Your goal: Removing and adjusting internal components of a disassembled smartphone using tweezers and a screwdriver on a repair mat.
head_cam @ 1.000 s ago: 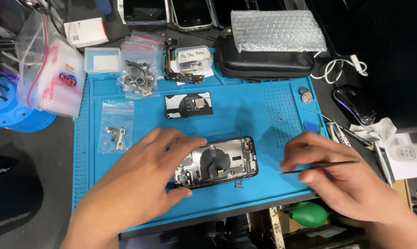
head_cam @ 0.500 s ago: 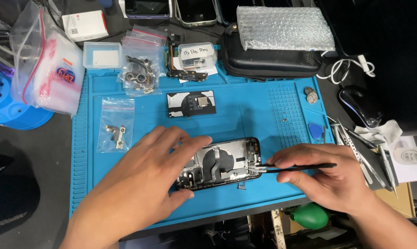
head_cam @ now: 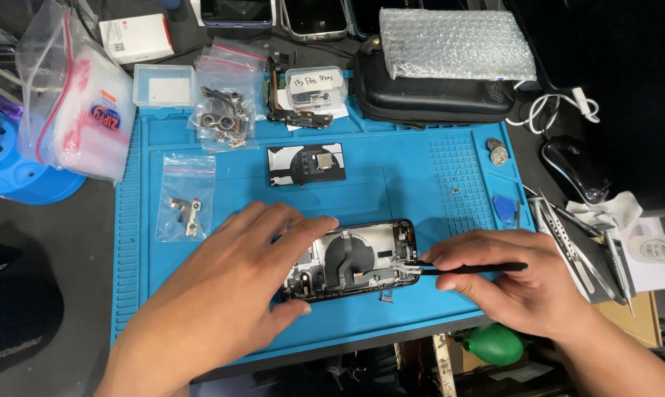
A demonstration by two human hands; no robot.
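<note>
An opened phone housing lies on the blue work mat, its insides facing up. My left hand rests over its left end, thumb at the near edge and fingers across the top, pinning it down. My right hand pinches a thin black tool that lies level. The tool's tip touches the phone's right end near the top corner.
On the mat lie a black square part, a small bag of parts, a blue pick and two coins. Tweezers sit at the right, a black case with bubble wrap behind, plastic bags at the left.
My right hand has slid left with the black tool, bringing its tip onto the phone's right end. The left hand stays on the phone. The view has shifted slightly.
</note>
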